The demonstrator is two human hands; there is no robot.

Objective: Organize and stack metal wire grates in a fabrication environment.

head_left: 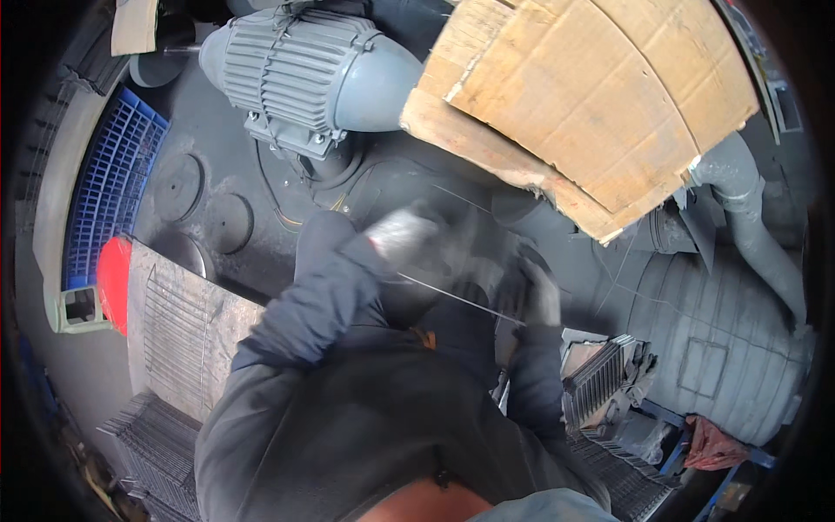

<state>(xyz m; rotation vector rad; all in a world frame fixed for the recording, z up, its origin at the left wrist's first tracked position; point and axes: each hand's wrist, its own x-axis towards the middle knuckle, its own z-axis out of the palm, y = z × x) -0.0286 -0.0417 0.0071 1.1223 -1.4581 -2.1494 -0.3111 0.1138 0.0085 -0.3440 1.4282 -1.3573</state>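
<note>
Both my hands are smeared by motion over my lap. My left hand [404, 237], in a whitish glove, is above my knees, and its fingers cannot be made out. My right hand [541, 291], gloved in white and dark, is farther right and a little nearer. A thin straight metal rod [461, 301] slants between them. Its right end meets the area by my right wrist, and its left end lies below my left hand. Whether either hand grips the rod is hidden by blur. Several thin rods [178, 335] lie on a board [230, 304] at my left.
A grey electric motor [291, 74] stands ahead, with cables on the dark floor. Large cardboard [591, 96] overhangs the far right. Stacked dark metal strips [161, 444] sit lower left, more strips [600, 378] lower right. A blue crate [117, 174] and grey tank [722, 348] flank me.
</note>
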